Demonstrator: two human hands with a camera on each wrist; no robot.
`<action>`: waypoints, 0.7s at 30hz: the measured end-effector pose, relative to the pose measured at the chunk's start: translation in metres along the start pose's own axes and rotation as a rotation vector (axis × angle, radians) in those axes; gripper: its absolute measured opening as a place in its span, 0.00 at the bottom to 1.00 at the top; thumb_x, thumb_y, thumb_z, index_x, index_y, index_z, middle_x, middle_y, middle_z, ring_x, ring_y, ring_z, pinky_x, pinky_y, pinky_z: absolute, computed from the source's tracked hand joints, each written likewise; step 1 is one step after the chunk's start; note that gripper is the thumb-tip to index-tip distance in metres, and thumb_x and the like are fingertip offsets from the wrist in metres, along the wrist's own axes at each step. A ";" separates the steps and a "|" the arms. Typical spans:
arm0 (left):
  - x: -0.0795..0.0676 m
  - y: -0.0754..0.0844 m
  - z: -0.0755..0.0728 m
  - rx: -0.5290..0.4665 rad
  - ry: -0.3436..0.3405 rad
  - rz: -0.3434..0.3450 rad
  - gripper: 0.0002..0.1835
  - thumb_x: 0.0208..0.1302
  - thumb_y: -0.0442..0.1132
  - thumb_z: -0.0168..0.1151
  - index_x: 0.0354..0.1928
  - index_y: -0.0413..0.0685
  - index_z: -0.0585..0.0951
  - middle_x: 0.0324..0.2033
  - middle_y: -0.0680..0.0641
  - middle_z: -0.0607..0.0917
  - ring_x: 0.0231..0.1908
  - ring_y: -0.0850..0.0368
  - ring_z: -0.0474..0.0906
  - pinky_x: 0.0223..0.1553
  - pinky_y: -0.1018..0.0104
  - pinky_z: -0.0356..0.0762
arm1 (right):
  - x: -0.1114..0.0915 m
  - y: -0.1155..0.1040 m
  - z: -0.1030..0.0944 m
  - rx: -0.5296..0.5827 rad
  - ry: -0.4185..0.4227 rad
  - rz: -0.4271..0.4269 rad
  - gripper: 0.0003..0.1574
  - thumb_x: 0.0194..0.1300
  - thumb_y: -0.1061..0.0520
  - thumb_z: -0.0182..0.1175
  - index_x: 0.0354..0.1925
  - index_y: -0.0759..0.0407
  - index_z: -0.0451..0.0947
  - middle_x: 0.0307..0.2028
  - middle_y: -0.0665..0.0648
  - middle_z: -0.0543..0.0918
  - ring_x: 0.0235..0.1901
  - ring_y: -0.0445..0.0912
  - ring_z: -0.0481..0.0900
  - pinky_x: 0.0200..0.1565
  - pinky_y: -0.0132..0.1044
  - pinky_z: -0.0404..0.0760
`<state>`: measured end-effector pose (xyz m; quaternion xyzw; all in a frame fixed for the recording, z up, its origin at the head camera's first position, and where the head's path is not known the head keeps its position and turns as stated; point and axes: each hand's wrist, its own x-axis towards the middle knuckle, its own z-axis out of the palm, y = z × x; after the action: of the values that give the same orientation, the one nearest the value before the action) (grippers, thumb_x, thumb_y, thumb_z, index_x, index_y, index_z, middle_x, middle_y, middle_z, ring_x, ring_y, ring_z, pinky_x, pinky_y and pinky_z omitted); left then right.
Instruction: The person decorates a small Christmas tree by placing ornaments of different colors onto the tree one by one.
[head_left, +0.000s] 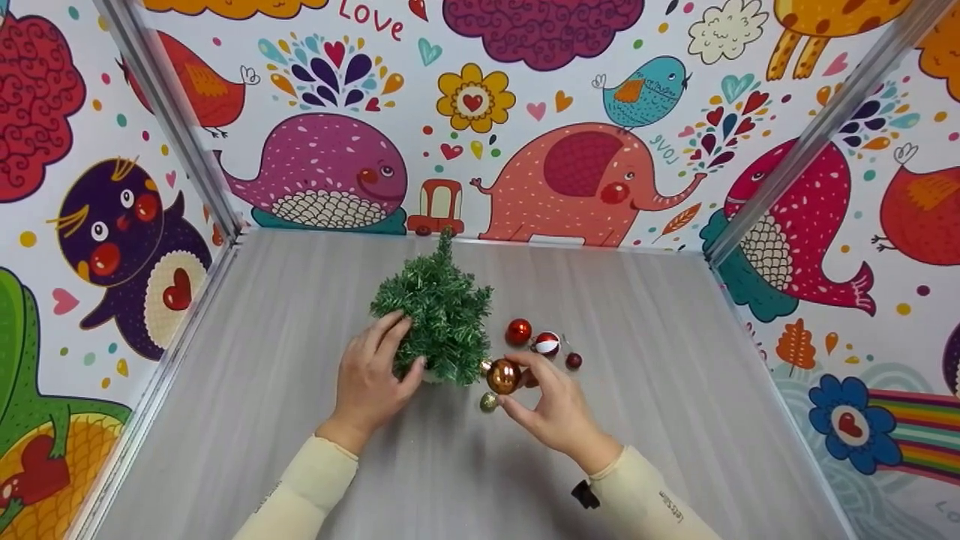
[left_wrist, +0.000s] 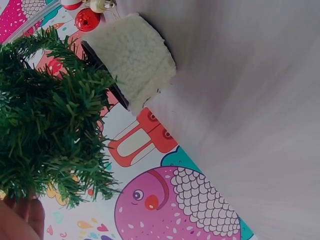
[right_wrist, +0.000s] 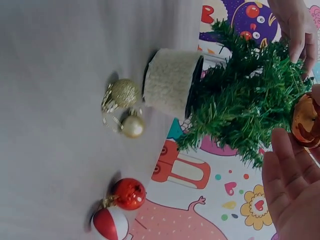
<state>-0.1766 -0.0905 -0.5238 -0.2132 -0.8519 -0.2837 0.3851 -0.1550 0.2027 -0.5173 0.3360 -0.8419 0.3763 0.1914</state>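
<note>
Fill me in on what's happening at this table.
A person's left hand touches the small green tree, which stands on the table. Their right hand holds a shiny copper ball beside it. On the table to the tree's right lie two gold balls, a red ball, a red-and-white ball and a small dark red ball.

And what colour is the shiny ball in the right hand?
The shiny ball is a coppery orange-brown; the head view shows it best.
</note>
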 end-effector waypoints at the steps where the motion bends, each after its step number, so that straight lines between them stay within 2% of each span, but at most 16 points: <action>1: 0.000 0.001 0.000 0.003 -0.002 -0.001 0.29 0.56 0.45 0.69 0.59 0.42 0.78 0.59 0.42 0.77 0.50 0.42 0.79 0.47 0.45 0.76 | 0.001 -0.001 0.001 0.011 -0.001 0.004 0.37 0.56 0.57 0.74 0.63 0.59 0.73 0.49 0.46 0.80 0.39 0.39 0.81 0.40 0.34 0.83; 7: -0.002 0.005 0.000 -0.002 -0.029 -0.027 0.29 0.57 0.45 0.68 0.60 0.41 0.75 0.63 0.41 0.73 0.52 0.41 0.76 0.51 0.45 0.73 | 0.003 -0.004 0.009 0.048 0.007 0.012 0.36 0.57 0.57 0.73 0.62 0.59 0.73 0.50 0.46 0.81 0.39 0.38 0.81 0.40 0.34 0.83; 11: -0.004 0.008 0.002 0.002 -0.002 -0.007 0.31 0.55 0.45 0.69 0.60 0.40 0.74 0.64 0.40 0.73 0.52 0.41 0.76 0.50 0.46 0.74 | 0.003 -0.006 0.012 0.052 0.013 0.011 0.37 0.57 0.57 0.74 0.62 0.57 0.72 0.49 0.48 0.81 0.38 0.39 0.82 0.39 0.35 0.83; 16: -0.005 0.012 0.005 0.043 0.080 0.092 0.28 0.52 0.46 0.68 0.55 0.42 0.77 0.62 0.40 0.75 0.51 0.43 0.77 0.47 0.50 0.74 | 0.003 -0.010 0.014 0.055 0.001 0.037 0.36 0.58 0.53 0.74 0.62 0.57 0.73 0.46 0.46 0.81 0.38 0.37 0.82 0.38 0.35 0.83; 21: -0.004 0.016 0.006 0.069 0.121 0.249 0.23 0.49 0.52 0.69 0.44 0.46 0.83 0.63 0.40 0.76 0.57 0.42 0.75 0.53 0.49 0.70 | 0.002 -0.011 0.016 0.070 0.004 0.052 0.36 0.58 0.52 0.74 0.62 0.56 0.72 0.45 0.45 0.82 0.37 0.37 0.82 0.38 0.36 0.83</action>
<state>-0.1682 -0.0752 -0.5252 -0.2865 -0.8033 -0.2165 0.4751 -0.1496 0.1842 -0.5208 0.3197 -0.8364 0.4110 0.1712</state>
